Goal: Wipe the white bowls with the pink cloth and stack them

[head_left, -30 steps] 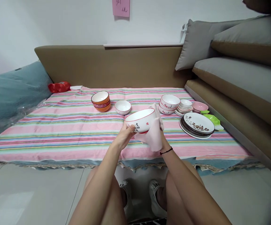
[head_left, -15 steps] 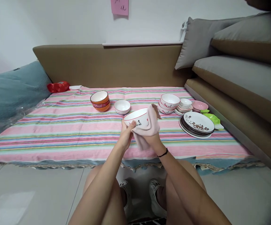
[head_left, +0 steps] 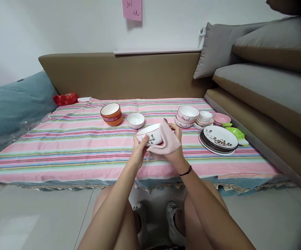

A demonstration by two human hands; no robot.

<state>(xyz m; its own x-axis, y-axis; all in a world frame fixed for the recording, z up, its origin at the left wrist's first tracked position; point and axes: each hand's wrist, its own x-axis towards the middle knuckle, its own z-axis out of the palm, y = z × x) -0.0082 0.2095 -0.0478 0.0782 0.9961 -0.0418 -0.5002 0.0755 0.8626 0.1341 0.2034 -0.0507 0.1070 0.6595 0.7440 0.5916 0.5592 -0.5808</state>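
Held tilted in front of me is a white bowl (head_left: 150, 134) with a red rim and dark characters on its side. My left hand (head_left: 140, 146) grips its left side, thumb on the outer wall. A pale pink cloth (head_left: 166, 141) is pressed against the bowl's right side by my right hand (head_left: 177, 149), whose fingers are closed round the cloth and partly hidden by it. Just beyond stands a smaller white bowl (head_left: 135, 120) on the striped cloth.
On the striped cover (head_left: 69, 149) stand orange and red bowls (head_left: 111, 114) stacked at left. To the right are stacked white bowls (head_left: 187, 116), small dishes (head_left: 205, 118), pink bowls (head_left: 222, 119), a green dish (head_left: 236, 134) and stacked plates (head_left: 219, 139). Cushions (head_left: 265, 83) border the right side.
The cloth has shifted along the bowl's right side and my right hand has turned, showing more of its fingers. The bowl has moved slightly down and left.
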